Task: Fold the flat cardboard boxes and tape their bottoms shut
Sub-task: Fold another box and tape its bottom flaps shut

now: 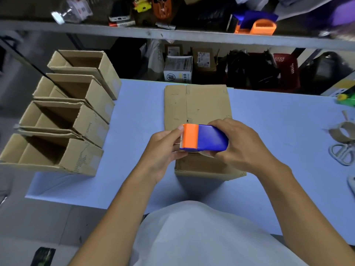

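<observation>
A folded cardboard box [197, 104] stands on the blue table [278, 131] in front of me, its closed flaps facing up. Above its near part I hold a blue and orange tape dispenser [203, 138]. My right hand [240, 143] grips the blue body. My left hand [165, 148] pinches the orange cutter end, thumb on top, where clear tape shows. Several folded open boxes [63, 120] stand in a row along the table's left edge.
At the table's right edge lie an empty tape core [343, 131] and white-handled scissors [342, 154]. A shelf [172, 34] with clutter and another orange dispenser [263, 26] runs behind. Cartons and a red basket sit under it.
</observation>
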